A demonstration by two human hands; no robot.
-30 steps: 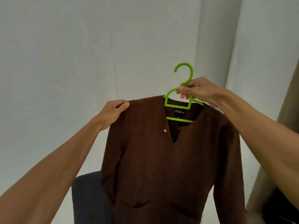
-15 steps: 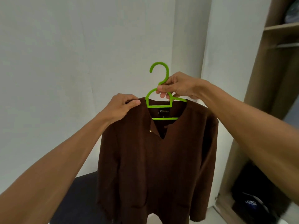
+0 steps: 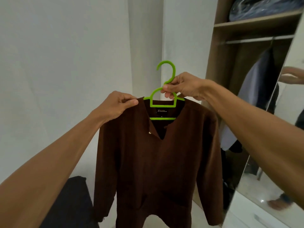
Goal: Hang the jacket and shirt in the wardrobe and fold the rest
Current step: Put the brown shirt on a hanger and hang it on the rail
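Room: corner of plain white wall (image 3: 65, 46), matt, with a vertical boxed-out section running up behind the hanger. Pale glossy floor (image 3: 197, 206) shows low down, behind the hem.

To the right, an open wardrobe (image 3: 218, 46) of brown wood-grain board. Flat shelf (image 3: 256, 23) near the top carries a dark bundle (image 3: 263, 7) in shiny plastic wrap. Metal rail (image 3: 256, 40) just under the shelf; a grey-blue garment (image 3: 256, 83) hangs from it. Mirrored door (image 3: 283, 153) stands at far right, reflecting an arm and the floor.

Low left, a dark blocky upholstered shape (image 3: 74, 199), coarse-looking cloth; cannot tell what piece of furniture it is.

Shirt (image 3: 156, 162): dark brown, soft napped fabric, long sleeves, notched V neck, small pale button at the placket, black label inside the collar. It hangs in the air before the wall, left of the wardrobe opening, outside it, draped on a bright green plastic hanger (image 3: 163, 105) with a round hook and a squared inner loop.

Right hand (image 3: 184, 86): fingers curled round the hanger's neck just under the hook, bearing the weight.

Left hand (image 3: 115, 106): thumb and fingers pinching the shirt's shoulder edge beside the collar, at the hanger's left arm
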